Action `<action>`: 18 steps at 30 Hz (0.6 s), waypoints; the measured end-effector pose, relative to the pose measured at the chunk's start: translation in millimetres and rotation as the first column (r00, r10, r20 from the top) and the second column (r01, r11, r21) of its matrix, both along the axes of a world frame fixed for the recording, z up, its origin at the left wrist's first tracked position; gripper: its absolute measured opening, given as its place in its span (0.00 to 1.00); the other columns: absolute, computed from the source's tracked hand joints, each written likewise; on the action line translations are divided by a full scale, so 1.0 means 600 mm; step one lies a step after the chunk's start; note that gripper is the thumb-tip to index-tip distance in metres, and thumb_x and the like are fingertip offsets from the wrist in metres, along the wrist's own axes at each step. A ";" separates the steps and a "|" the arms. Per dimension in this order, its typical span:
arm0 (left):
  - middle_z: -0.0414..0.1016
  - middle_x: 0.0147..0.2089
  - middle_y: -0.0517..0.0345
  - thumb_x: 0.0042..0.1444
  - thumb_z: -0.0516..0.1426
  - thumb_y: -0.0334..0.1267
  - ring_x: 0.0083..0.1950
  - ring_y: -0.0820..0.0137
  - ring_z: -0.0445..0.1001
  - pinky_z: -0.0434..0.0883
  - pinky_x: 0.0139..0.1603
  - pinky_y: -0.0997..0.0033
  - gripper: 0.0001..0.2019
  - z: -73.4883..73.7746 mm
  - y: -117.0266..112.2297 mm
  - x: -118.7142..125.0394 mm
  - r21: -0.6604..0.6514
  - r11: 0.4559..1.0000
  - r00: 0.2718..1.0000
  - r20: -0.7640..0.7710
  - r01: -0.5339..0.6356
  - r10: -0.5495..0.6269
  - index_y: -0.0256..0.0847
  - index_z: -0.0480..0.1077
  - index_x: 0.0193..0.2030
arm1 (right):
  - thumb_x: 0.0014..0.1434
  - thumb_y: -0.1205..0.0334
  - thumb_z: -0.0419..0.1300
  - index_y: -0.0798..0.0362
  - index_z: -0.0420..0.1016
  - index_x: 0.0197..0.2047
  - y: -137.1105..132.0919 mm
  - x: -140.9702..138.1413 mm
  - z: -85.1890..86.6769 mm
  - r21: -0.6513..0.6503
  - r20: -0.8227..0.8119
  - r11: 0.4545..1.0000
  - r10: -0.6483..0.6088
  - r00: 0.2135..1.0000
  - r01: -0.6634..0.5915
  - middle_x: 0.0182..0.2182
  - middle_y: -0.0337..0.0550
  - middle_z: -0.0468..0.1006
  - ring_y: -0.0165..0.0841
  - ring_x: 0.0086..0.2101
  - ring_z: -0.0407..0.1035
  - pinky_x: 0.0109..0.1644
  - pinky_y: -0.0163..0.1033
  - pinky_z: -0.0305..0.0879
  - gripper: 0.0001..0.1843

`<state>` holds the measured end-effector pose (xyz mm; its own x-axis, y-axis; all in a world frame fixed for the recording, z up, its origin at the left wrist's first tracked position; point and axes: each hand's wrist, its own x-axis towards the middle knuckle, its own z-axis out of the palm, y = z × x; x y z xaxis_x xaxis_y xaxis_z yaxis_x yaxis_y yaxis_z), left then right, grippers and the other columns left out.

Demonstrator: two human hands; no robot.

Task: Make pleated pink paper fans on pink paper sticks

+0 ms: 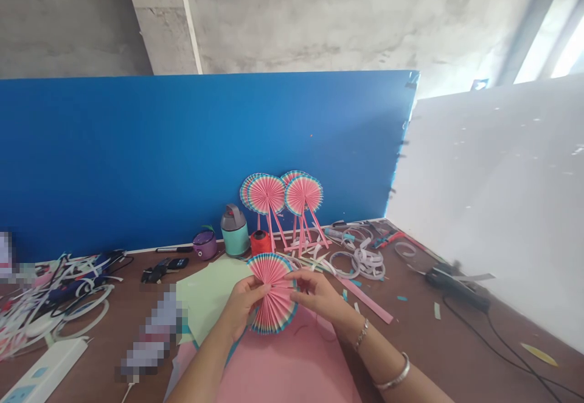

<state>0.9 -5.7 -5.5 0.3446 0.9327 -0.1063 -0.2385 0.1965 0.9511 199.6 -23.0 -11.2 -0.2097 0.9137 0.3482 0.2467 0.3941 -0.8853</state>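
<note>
While the left hand (244, 304) and right hand (320, 296) grip opposite sides of a pleated paper fan (272, 318) between them, pink paper (292, 363) lies beneath. Beyond the hands are a red spool (260, 245), then similar standing fans (267, 196); curled white strips (370, 264) lie past the right hand.

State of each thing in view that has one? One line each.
Paper fan: fanned out
Left hand: gripping the fan
Right hand: at the fan's right side
Standing fans: upright, spread round
Turquoise canister: upright, grey top on
Red spool: upright
Pink paper: lying flat
White strips: coiled
</note>
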 end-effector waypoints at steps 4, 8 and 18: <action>0.80 0.38 0.50 0.38 0.68 0.43 0.39 0.64 0.77 0.68 0.39 0.72 0.20 0.001 -0.001 -0.001 -0.014 1.000 0.999 -0.050 0.011 -0.011 0.35 0.75 0.39 | 0.51 0.66 0.60 0.53 0.78 0.41 -0.002 0.001 0.008 0.050 0.103 0.997 -0.057 0.993 0.052 0.31 0.42 0.76 0.30 0.29 0.65 0.34 0.36 0.62 0.13; 0.80 0.37 0.52 0.38 0.68 0.42 0.38 0.67 0.76 0.68 0.39 0.73 0.19 0.002 -0.002 -0.001 -0.009 1.000 0.998 -0.069 0.003 -0.004 0.36 0.75 0.38 | 0.53 0.69 0.57 0.52 0.79 0.39 0.002 0.003 0.006 0.145 0.114 0.987 -0.084 0.990 0.067 0.32 0.43 0.77 0.31 0.30 0.66 0.35 0.36 0.62 0.12; 0.79 0.39 0.49 0.42 0.67 0.41 0.37 0.66 0.76 0.69 0.43 0.68 0.17 -0.014 0.005 -0.004 -0.029 0.999 0.999 0.023 0.025 -0.025 0.35 0.73 0.37 | 0.49 0.69 0.59 0.52 0.74 0.46 0.000 0.008 0.005 0.163 0.213 0.987 -0.026 0.977 -0.009 0.36 0.43 0.75 0.29 0.31 0.66 0.37 0.35 0.64 0.19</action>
